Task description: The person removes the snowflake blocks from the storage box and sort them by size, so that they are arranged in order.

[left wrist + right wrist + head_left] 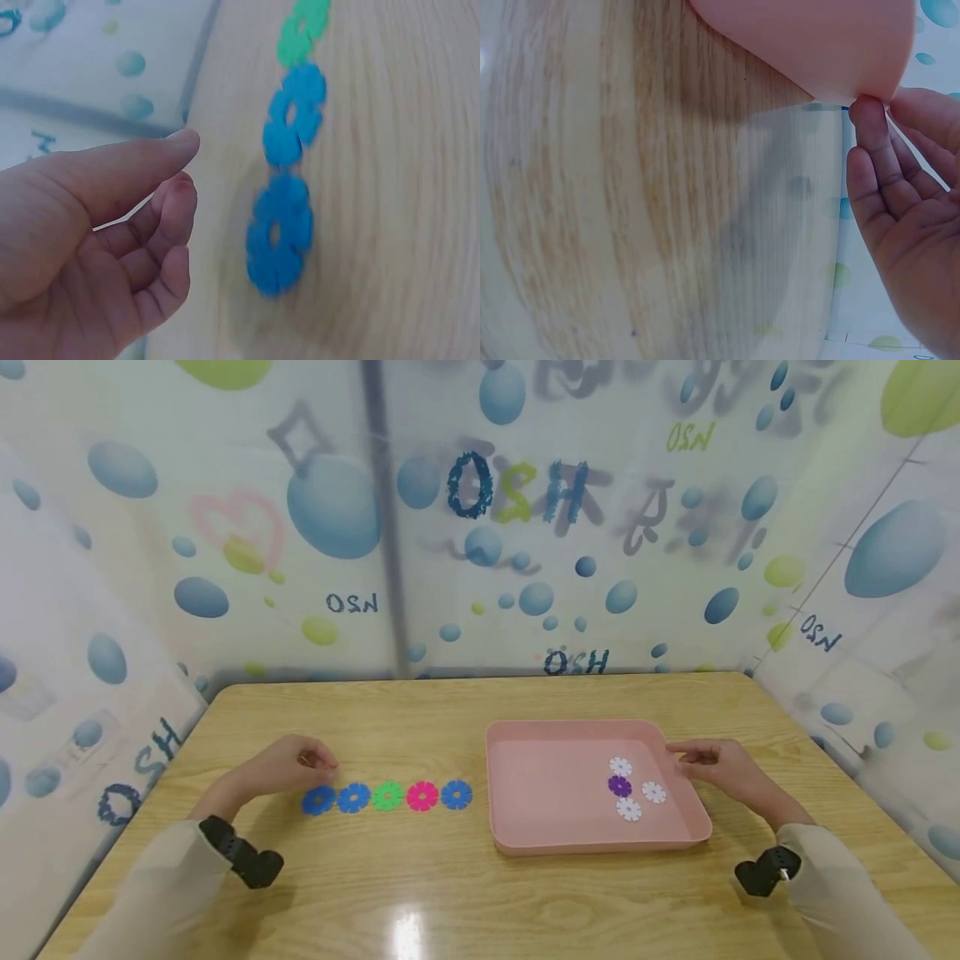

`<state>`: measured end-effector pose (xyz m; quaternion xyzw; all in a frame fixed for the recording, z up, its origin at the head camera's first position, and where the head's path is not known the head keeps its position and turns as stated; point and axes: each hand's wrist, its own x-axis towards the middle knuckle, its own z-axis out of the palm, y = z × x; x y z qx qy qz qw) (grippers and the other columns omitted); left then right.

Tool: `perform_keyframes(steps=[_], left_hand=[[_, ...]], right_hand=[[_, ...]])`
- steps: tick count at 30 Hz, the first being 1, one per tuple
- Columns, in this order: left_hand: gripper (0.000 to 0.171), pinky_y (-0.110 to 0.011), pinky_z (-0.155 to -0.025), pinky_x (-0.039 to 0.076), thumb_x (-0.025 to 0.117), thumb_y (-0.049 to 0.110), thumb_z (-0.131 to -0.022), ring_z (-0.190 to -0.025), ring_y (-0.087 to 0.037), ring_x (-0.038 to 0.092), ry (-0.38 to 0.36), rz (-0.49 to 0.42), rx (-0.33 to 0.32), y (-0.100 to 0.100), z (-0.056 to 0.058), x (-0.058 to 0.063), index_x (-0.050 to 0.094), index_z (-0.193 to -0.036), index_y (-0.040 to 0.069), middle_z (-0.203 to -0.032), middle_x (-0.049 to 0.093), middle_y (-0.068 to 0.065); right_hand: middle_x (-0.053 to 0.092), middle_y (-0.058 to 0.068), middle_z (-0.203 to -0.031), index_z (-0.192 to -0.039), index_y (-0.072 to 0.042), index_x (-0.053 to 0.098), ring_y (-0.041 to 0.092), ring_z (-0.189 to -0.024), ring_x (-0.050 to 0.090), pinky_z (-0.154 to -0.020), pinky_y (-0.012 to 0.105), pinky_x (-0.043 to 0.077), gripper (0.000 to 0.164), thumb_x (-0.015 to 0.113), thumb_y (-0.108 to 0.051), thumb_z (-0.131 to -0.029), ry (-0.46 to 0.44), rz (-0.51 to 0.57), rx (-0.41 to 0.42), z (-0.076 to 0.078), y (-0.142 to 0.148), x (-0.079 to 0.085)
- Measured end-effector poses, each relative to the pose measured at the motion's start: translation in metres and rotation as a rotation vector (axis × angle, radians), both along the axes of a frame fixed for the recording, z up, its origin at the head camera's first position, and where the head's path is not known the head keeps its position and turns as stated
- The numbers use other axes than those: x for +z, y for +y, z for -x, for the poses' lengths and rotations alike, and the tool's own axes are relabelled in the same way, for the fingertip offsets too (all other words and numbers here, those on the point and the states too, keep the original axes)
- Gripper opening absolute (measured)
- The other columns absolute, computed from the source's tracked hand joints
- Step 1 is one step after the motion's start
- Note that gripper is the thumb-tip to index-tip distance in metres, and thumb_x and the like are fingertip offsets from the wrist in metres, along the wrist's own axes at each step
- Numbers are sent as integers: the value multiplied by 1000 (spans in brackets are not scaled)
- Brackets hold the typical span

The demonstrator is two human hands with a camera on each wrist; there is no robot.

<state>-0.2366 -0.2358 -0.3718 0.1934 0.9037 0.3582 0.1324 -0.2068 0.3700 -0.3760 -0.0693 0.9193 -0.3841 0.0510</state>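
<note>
The right hand [711,762] pinches the right rim of the pink tray [547,785], probably to steady it; the left hand [288,762], loosely curled and holding nothing, hovers near five flower discs [381,791], lined up on the bench [420,727] seemingly so each shows whole; four loose discs [619,779] lie in the tray

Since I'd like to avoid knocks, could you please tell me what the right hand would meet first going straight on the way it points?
The tray; the right hand seems to pinch its edge, so would likely push that first.
</note>
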Motion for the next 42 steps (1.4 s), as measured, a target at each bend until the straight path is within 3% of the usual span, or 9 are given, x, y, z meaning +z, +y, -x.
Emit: perform_keyframes(steps=[7, 18, 28, 34, 42], left_hand=[[20, -29, -66, 46, 65, 11, -85, -74, -19, 53, 7, -91, -125, 45, 6, 16, 59, -96, -5, -81, 57, -4], [17, -28, -67, 46, 66, 8, -83, -72, -15, 53, 17, -138, -300, 150, 20, 34, 59, -94, -3, -77, 57, -3], [14, -23, -62, 41, 68, 10, -82, -70, -14, 49, -41, -34, -362, 233, 29, 23, 62, -93, 3, -76, 56, -2], [14, -25, -68, 41, 71, 19, -81, -77, -13, 50, -65, 42, -358, 267, 31, 14, 62, -90, 15, -82, 56, 0], [10, -25, -72, 42, 70, 19, -81, -80, -13, 51, -131, 97, -401, 305, 22, 16, 64, -88, 14, -86, 59, 3]], right_hand=[[63, 11, -93, -123, 4, 54, 17, -79, 56, -69, 24, 48, 44, 63, -20, -87, -3, 1, 1, -1, 1, -1], [62, 11, -93, -124, 3, 54, 22, -80, 54, -70, 27, 49, 43, 62, -19, -88, 6, -18, 2, 1, 1, 2], [62, 11, -94, -124, 3, 54, 21, -80, 55, -70, 27, 49, 42, 62, -17, -88, 4, -12, -2, 0, 1, -1], [62, 13, -96, -124, 3, 54, 21, -81, 55, -70, 26, 49, 42, 62, -16, -88, 6, -6, 3, 0, 1, -1], [62, 12, -96, -125, 4, 53, 19, -80, 55, -69, 26, 49, 43, 61, -18, -89, 1, 4, 6, 1, 3, -2]])
